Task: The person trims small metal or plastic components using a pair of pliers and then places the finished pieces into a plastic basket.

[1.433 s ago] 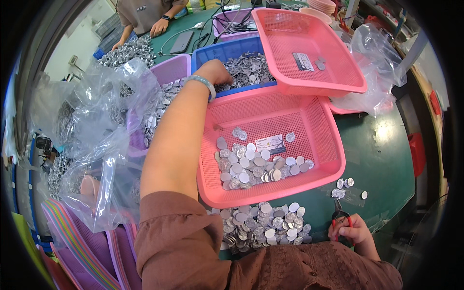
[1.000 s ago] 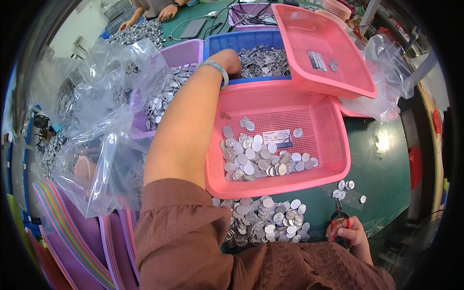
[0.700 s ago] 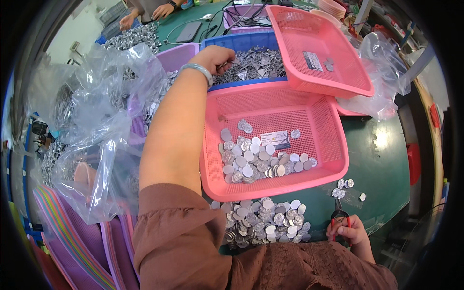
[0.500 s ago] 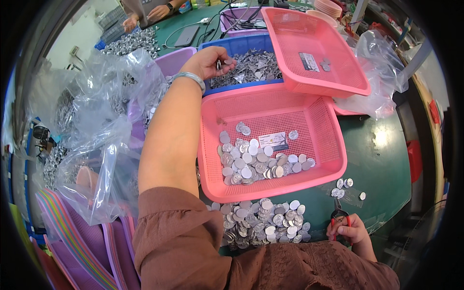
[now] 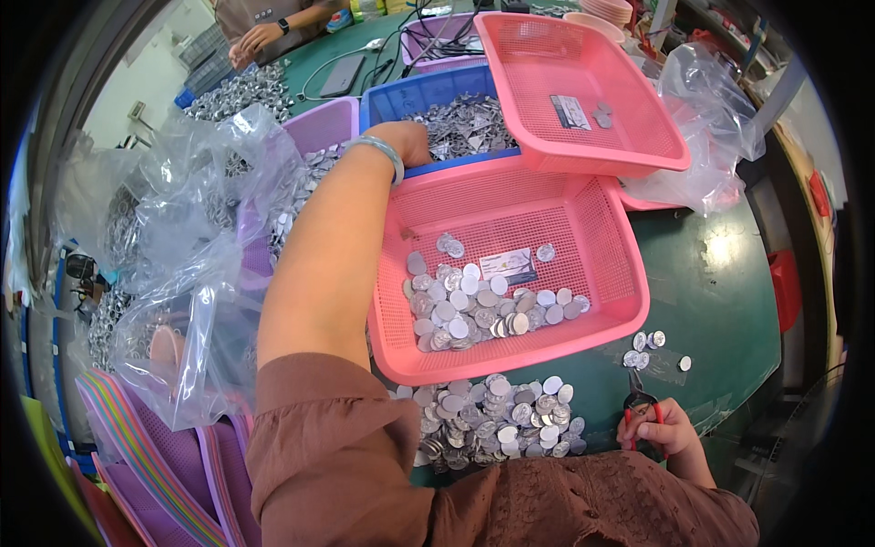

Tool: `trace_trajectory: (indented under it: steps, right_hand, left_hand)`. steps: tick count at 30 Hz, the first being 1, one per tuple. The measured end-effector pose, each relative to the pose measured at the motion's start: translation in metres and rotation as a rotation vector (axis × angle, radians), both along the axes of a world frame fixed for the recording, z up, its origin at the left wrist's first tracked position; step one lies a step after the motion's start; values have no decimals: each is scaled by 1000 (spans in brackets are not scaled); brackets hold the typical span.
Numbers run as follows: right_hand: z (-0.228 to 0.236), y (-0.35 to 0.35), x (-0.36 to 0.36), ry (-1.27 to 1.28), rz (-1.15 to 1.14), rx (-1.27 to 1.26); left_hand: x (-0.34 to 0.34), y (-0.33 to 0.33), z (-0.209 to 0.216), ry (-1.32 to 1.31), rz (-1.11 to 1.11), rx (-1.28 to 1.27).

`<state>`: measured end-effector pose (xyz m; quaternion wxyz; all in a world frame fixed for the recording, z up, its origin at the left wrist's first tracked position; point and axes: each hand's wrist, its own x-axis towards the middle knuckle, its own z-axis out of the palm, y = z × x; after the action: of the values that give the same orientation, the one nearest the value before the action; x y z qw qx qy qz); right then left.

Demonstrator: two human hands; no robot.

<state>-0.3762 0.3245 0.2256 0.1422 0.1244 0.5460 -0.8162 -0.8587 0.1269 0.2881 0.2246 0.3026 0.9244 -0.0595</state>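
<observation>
My left hand (image 5: pixel 406 140) dips over the near left corner of a blue basket (image 5: pixel 387 102) that holds many small grey metal scraps (image 5: pixel 469 123). Its fingertips are hidden behind the back of the hand, so what they hold does not show. At the lower right, my right hand (image 5: pixel 670 428) is closed round the red handles of a pair of pliers (image 5: pixel 641 401). Several round silver discs (image 5: pixel 643 350) lie on the green table just past the plier tips. A large pile of such discs (image 5: pixel 497 419) is heaped in front of my body.
A pink basket (image 5: pixel 510 360) with more discs stands in the middle. Another pink basket (image 5: pixel 583 91) is propped behind it. Clear plastic bags (image 5: pixel 182 301) of metal parts crowd the left. Across the table (image 5: pixel 720 301), another person's hands (image 5: pixel 255 41) show.
My left hand has gone from above the blue basket, fingertips pinched together, down and left into its near corner. The right hand stays on the pliers. The other person's hands have come closer together.
</observation>
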Motion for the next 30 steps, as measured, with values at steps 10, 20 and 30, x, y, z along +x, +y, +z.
trace_trajectory:
  steps: [10,20,30]
  right_hand:
    - [-2,2,0,7,17,-1]
    - [-2,2,1,-16,3,-20]
    - [0,1,0,-23,-1,22]
  left_hand:
    - [-6,2,-17,102,-59,-98]
    - [-2,3,-9,-35,53,-50]
    - [-12,7,-18,-35,-1,-42]
